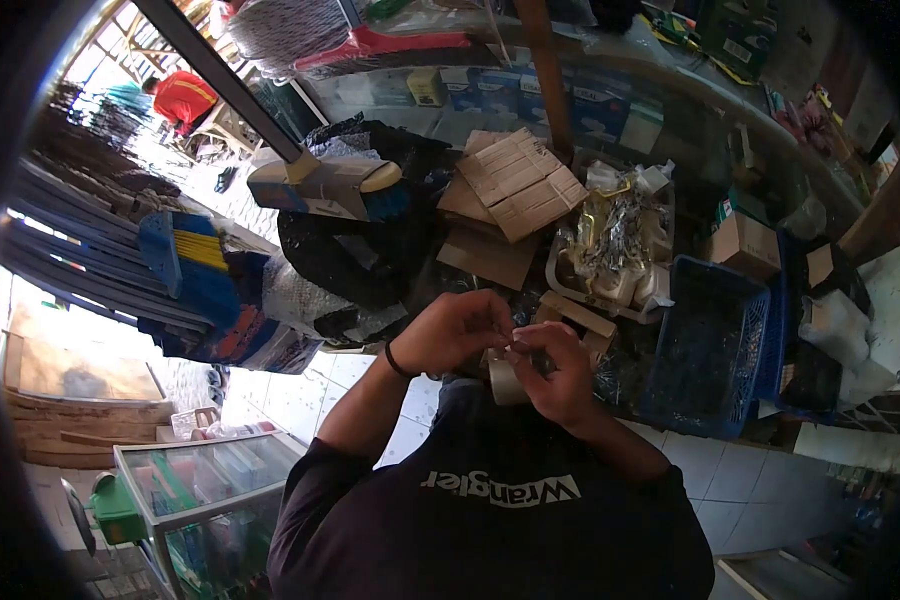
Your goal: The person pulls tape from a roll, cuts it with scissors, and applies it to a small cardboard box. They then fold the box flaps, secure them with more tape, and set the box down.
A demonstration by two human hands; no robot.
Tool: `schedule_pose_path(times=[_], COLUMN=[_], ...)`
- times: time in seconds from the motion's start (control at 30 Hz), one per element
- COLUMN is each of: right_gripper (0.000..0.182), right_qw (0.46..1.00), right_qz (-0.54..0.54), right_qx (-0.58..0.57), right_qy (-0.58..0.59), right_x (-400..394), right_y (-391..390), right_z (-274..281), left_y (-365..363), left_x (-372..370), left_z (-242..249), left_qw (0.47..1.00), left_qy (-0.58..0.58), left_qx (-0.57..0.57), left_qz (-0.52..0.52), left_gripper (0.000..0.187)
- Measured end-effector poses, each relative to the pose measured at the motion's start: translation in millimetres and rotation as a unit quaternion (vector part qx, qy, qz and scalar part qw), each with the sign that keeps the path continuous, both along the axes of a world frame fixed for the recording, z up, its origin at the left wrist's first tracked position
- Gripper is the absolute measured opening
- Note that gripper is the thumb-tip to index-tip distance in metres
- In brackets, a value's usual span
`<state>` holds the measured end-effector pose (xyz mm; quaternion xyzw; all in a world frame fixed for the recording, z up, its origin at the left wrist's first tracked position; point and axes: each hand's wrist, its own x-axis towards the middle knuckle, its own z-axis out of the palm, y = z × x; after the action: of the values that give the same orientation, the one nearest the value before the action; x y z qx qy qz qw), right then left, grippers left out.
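My left hand (460, 333), with a black band at the wrist, is closed in a pinch in front of my chest. My right hand (558, 368) meets it there, its fingers bent and pinched too. What lies between the fingertips is too small to make out. Just under the meeting fingers is a pale, glossy roll (507, 384) that looks like packing tape. It lies against the thumb side of my right hand; whether that hand grips it is hidden.
Beyond my hands are flattened cardboard (523, 183), a white tray (560, 272) of plastic-wrapped metal pieces and a blue basket (708, 262). A brush head (325, 187) lies on black plastic (335, 255) to the left. A glass case (210, 470) stands lower left. Another person (182, 98) is outside.
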<state>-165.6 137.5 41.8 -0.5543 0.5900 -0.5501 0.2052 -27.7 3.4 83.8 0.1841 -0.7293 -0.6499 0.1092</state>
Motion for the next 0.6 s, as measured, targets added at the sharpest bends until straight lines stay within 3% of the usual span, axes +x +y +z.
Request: schedule_pose_path(times=[0.07, 0.23, 0.33, 0.6], right_gripper=[0.02, 0.02, 0.021, 0.016], right_qw=[0.999, 0.99, 0.981, 0.983], right_qz=[0.025, 0.098, 0.075, 0.009], right_qx=[0.015, 0.039, 0.078, 0.046], right_qy=[-0.035, -0.089, -0.162, -0.176], right_x=[-2, -16, -17, -17], right_y=[0, 5, 12, 20], right_z=[5, 14, 11, -1], left_y=[-3, 1, 4, 4], left_x=[0, -8, -15, -27], left_z=[7, 10, 2, -14], left_qw=[0.999, 0.997, 0.997, 0.987], left_qy=[-0.037, 0.017, 0.041, 0.012], left_qx=[0.001, 0.076, 0.064, 0.144], left_qz=[-0.01, -0.009, -0.026, -0.071], left_gripper=[0.014, 0.014, 0.015, 0.02])
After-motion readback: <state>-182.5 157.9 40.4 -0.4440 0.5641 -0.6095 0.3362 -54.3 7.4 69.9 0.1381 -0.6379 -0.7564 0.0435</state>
